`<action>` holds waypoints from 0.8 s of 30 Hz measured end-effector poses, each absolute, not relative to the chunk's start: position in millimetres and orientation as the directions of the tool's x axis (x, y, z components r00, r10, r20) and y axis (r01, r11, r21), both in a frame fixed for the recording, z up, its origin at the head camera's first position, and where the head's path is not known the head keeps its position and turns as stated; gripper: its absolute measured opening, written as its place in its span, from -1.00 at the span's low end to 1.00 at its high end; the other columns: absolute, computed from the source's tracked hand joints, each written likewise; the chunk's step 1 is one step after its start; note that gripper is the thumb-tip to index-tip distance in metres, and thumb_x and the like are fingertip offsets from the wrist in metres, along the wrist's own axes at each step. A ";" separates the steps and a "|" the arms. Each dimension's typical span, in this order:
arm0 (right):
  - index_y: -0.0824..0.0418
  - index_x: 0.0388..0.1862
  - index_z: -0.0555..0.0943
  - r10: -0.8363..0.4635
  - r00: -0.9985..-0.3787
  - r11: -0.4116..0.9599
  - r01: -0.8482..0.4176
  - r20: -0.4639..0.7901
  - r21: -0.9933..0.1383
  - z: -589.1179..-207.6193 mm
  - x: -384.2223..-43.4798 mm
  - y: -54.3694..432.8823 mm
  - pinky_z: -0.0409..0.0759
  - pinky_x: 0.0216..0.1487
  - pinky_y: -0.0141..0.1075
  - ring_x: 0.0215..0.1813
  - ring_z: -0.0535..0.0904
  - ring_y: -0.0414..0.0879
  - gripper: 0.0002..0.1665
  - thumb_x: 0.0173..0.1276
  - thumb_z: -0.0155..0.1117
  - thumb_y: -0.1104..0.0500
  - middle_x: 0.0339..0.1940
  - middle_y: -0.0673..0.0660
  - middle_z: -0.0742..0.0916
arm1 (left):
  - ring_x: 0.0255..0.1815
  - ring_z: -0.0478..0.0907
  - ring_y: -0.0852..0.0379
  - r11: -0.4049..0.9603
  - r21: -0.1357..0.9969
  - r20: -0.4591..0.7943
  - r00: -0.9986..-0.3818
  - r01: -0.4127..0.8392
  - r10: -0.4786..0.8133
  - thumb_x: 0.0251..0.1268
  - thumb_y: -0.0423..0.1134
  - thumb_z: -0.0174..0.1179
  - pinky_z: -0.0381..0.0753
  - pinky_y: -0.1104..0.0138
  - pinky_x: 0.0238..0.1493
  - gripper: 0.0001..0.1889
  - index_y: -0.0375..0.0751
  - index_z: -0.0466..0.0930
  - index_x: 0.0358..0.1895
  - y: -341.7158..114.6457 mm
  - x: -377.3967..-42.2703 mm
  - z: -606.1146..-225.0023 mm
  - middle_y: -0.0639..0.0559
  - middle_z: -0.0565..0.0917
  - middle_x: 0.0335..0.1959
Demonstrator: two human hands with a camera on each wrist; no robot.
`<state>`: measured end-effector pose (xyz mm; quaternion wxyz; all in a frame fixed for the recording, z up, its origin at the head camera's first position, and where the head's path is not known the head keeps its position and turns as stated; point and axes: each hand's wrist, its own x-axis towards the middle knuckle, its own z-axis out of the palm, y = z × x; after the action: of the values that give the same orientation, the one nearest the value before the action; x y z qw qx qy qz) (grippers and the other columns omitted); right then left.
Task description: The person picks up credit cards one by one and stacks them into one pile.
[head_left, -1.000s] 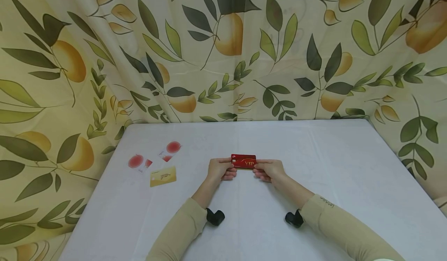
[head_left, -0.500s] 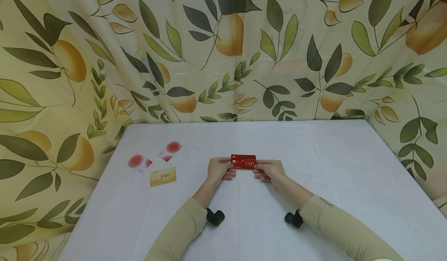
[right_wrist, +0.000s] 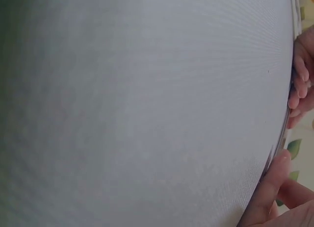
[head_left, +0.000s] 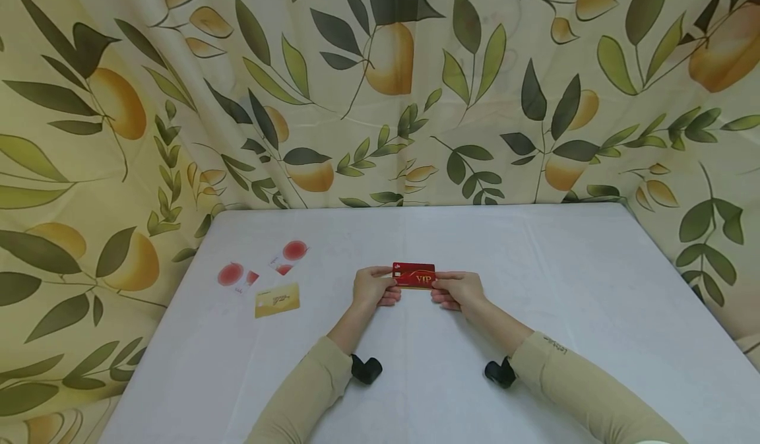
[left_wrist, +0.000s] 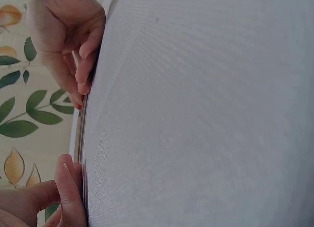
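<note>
Red VIP card: the glossy red rectangular card with gold "VIP" lettering [head_left: 413,274] lies level between my hands, near the middle of the white cloth-covered worktop [head_left: 594,285]; whether it touches the cloth or sits just above, I can't tell.
Left hand: my left hand [head_left: 373,288] pinches the card's left end between thumb and fingers.
Right hand: my right hand [head_left: 465,289] pinches the right end the same way.
Gold strip: a thin gold line shows along the near edge; it may be a second card underneath, but I can't be sure.
Weight: I judge it very light, so fingertips should be plenty.
Stiffness: probably thin plastic, springy; squeezing the ends inward could bow it.
Surface: the sheen suggests a slick face, and anything stacked below could slide out of line.
Best hold: the short ends, thumbs over the face, fingers supporting beneath, lettering left uncovered.
Gold card: the shiny gold rectangular card [head_left: 277,300] lies flat to my left, well apart, and would likely need an edge lifted first.
</note>
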<state>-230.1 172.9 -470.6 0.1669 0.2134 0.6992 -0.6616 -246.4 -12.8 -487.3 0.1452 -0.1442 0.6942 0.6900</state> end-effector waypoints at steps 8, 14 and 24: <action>0.38 0.14 0.44 0.076 -0.849 0.019 0.525 -0.523 -0.851 -470.7 -230.8 173.7 0.61 -0.56 -0.38 -0.60 0.64 -0.17 -0.53 0.24 0.21 0.30 -0.59 0.10 0.71 | -0.75 0.57 0.18 0.014 0.921 -0.388 -0.922 -0.388 -0.002 0.12 -0.50 0.14 0.59 0.38 -0.69 -0.67 -0.36 0.52 0.01 -12.6 -247.6 -490.1 -0.12 0.64 -0.66; 0.35 0.13 0.44 0.080 -0.826 -0.020 0.558 -0.557 -0.830 -468.9 -232.7 174.8 0.61 -0.55 -0.40 -0.60 0.64 -0.19 -0.53 0.24 0.22 0.28 -0.61 0.06 0.70 | -0.76 0.55 0.20 -0.017 0.919 -0.393 -0.919 -0.393 -0.003 0.13 -0.50 0.12 0.58 0.39 -0.70 -0.67 -0.38 0.51 0.02 -13.5 -247.5 -488.5 -0.06 0.62 -0.70; 0.31 0.09 0.46 0.099 -0.778 -0.098 0.613 -0.621 -0.784 -458.0 -234.6 172.0 0.62 -0.48 -0.42 -0.52 0.66 -0.19 -0.55 0.24 0.24 0.18 -0.56 0.02 0.71 | -0.70 0.57 0.20 -0.145 0.878 -0.465 -0.885 -0.457 -0.023 0.15 -0.36 0.17 0.61 0.39 -0.60 -0.73 -0.30 0.56 -0.05 -27.2 -244.1 -479.4 -0.14 0.69 -0.49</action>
<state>-234.6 172.0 -458.0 0.1869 0.2759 0.6451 -0.6877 -244.1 -27.2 -479.4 0.1481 -0.1883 0.6368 0.7329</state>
